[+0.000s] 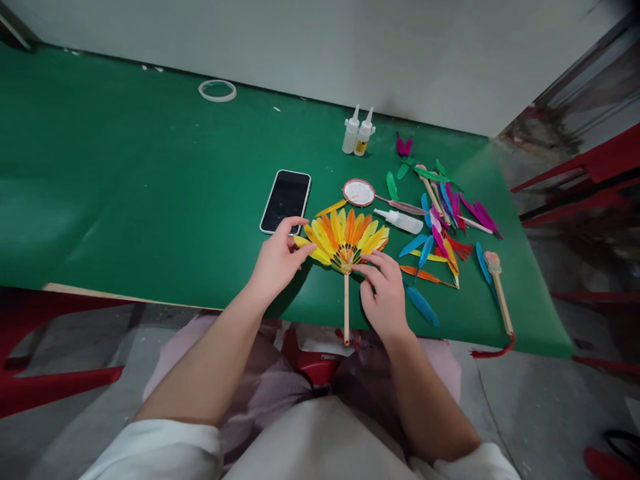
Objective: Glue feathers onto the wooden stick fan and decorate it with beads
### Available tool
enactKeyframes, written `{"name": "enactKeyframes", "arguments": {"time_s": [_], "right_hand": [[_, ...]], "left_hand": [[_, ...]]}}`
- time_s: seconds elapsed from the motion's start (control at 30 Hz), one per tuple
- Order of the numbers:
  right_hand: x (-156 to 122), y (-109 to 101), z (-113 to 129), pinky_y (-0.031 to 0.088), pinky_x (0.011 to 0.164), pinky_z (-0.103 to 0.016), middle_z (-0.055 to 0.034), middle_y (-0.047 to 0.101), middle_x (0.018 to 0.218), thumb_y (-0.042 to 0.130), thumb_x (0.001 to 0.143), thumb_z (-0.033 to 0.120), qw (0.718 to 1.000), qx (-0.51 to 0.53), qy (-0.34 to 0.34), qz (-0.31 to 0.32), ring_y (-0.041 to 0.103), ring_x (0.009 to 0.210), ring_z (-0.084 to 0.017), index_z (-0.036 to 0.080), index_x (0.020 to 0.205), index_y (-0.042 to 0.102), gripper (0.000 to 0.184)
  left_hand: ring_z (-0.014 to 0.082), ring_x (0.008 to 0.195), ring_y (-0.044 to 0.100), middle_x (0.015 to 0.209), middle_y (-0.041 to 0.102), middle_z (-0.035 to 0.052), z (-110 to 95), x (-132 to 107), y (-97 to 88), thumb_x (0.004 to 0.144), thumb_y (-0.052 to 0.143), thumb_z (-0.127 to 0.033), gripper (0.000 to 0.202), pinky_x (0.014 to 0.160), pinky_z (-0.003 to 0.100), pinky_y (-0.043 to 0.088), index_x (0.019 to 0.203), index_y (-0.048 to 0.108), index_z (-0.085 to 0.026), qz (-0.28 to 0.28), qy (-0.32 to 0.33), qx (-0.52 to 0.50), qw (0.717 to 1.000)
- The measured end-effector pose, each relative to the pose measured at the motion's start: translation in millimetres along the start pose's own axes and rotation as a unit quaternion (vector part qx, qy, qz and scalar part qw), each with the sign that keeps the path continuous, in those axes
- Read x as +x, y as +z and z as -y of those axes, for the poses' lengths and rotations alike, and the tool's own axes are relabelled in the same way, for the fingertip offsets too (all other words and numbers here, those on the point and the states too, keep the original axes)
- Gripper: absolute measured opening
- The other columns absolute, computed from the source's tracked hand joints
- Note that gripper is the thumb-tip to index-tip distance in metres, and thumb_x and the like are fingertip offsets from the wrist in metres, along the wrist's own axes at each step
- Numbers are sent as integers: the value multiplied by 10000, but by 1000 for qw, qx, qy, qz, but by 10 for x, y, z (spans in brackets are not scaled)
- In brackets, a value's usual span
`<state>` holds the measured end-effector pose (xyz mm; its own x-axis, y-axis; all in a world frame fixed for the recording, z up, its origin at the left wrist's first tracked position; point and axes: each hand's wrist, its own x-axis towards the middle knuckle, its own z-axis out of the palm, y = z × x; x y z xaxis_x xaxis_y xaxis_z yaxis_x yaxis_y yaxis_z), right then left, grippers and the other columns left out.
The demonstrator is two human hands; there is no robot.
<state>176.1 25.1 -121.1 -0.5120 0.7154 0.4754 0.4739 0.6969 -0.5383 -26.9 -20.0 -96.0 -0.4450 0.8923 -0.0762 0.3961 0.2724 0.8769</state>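
Observation:
A feather fan (pixel 347 243) with yellow and orange feathers spread in a half circle lies at the table's front edge. Its thin wooden handle (pixel 347 307) points toward me and reaches past the edge. My left hand (pixel 273 263) is at the fan's left side, thumb and index finger closed about the outermost yellow feather (pixel 303 243). On the right, my right hand (pixel 385 293) has curled fingers pressed on the fan's base and lower right feathers; its fingertips partly hide the quills there.
A phone (pixel 286 201) lies behind my left hand. A lying glue bottle (pixel 405 222), a round mirror-like disc (pixel 359 192) and loose coloured feathers (pixel 425 250) are to the right. Two glue bottles (pixel 351 133) stand farther back near a tape ring (pixel 217 91). Another handle with a red tassel (pixel 500 293) lies far right.

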Motion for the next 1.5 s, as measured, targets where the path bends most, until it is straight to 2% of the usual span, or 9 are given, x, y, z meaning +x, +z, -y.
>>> {"name": "enactKeyframes", "arguments": {"time_s": [0.17, 0.57, 0.77, 1.03, 1.5], "right_hand": [[9, 34, 20, 423, 954, -490, -70, 605, 1052, 436, 752, 39, 1000, -11, 5, 21, 466, 1128, -243, 238, 945, 657, 355], [18, 57, 27, 433, 954, -448, -80, 617, 1024, 449, 758, 46, 999, -20, 2, 27, 465, 1112, -234, 204, 902, 668, 306], [14, 61, 35, 434, 946, -466, -68, 610, 1051, 467, 752, 53, 999, -15, -2, 40, 455, 1129, -242, 231, 884, 680, 308], [9, 61, 52, 439, 933, -469, -60, 609, 1073, 510, 745, 79, 998, -18, -27, 45, 455, 1139, -254, 254, 851, 708, 284], [4, 60, 50, 445, 912, -448, -63, 609, 1057, 505, 751, 78, 999, -22, -29, 37, 466, 1114, -246, 252, 859, 706, 287]], "left_hand": [[84, 425, 498, 563, 558, -64, -8, 3, 8, 747, 585, -268, 381, 459, 193, 371, 1114, 490, -229, 12, -4, 4, 1000], [81, 403, 513, 527, 546, -73, 20, 15, 16, 747, 586, -275, 424, 439, 178, 380, 1156, 477, -248, 18, -20, 28, 999], [107, 426, 566, 557, 578, -46, 11, 18, 42, 734, 612, -275, 513, 382, 161, 407, 1214, 433, -246, 24, -60, -31, 997], [146, 511, 636, 603, 617, -15, 25, 52, 83, 719, 644, -237, 574, 462, 209, 510, 1250, 427, -247, 15, -80, -90, 993], [139, 524, 629, 601, 595, -29, 93, 104, 142, 706, 656, -258, 586, 504, 235, 529, 1242, 422, -239, 23, -60, -108, 992]]}}
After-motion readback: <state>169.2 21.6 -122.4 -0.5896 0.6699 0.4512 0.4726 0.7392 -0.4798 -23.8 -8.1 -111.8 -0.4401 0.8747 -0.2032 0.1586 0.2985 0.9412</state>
